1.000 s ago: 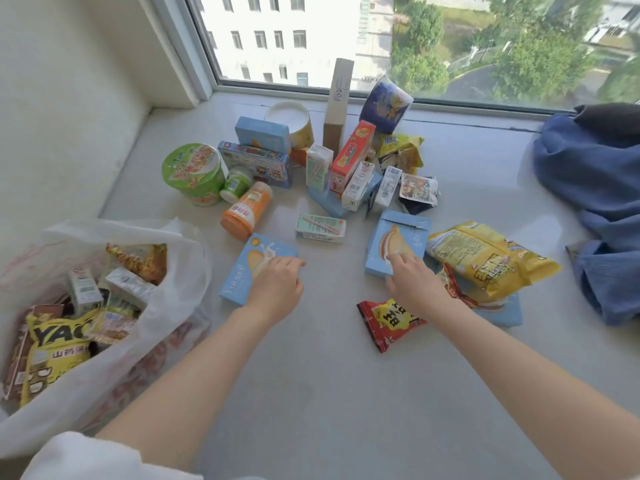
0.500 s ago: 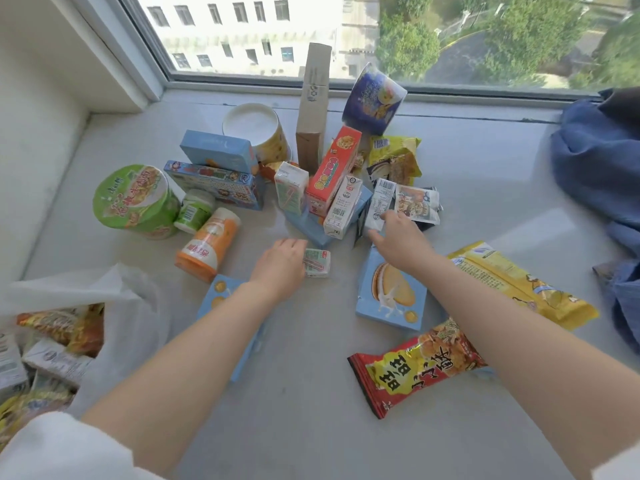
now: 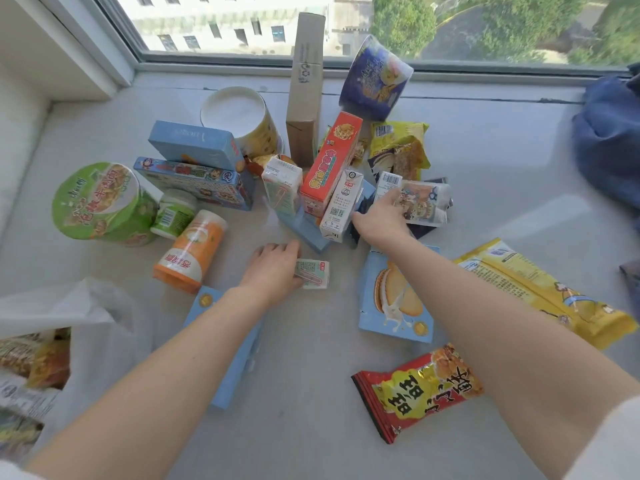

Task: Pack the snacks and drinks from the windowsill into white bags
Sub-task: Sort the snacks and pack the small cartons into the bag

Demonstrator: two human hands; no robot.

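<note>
Two hands work the heap at once, apparently so that each trip to the bag carries more. Far left and near, the thin white plastic bag (image 3: pixel 90 327) slumps open on the pale grey windowsill (image 3: pixel 485 161), already holding packets, its mouth turned toward the pile for a short carry. Just right of it and farther off lie the green-lidded instant noodle cup (image 3: pixel 97 202) on its side, a small green-and-white bottle (image 3: pixel 173 213) and an orange-and-white plastic bottle (image 3: pixel 192 249), none of them touched. Centre: left hand (image 3: pixel 273 268) lies palm down on a small pale green drink carton (image 3: pixel 311 273) lying flat, fingers curled over its left end in what looks a closing grip; thumb hidden, so a full pinch cannot be confirmed. Behind it, cartons and a red snack box (image 3: pixel 330 161) lean together. Right hand (image 3: pixel 381 220) reaches into the pile's right edge, fingers bent onto a small white wrapped packet with printed figures (image 3: pixel 422 202); contact is plain, a firm hold is not. Near right, a blue biscuit pouch (image 3: pixel 398 303), a red crinkled snack packet (image 3: pixel 415 389) and a long yellow bag (image 3: pixel 540 289) lie flat, waiting.
</note>
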